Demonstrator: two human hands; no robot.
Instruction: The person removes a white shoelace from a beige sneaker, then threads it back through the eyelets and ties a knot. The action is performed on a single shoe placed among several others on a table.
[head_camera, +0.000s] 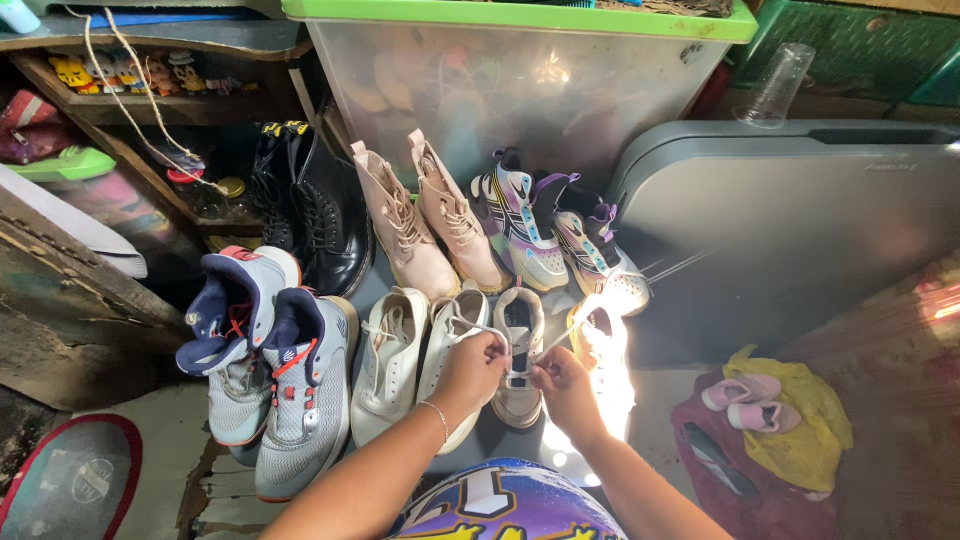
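I see a white sneaker (520, 352) on the floor, toe toward me, near the middle of the shoe rows. Both hands work its white lace (490, 330) — my left hand (472, 365) has its grip pinched shut on a loop, my right hand (562, 385) pinches the lace end just beside it. Left of that sneaker sit cream sneakers (400, 365), further left grey high-tops (270, 375). Behind it stand pink boots (425, 220), black boots (315, 205) and a clear storage bin (520, 80).
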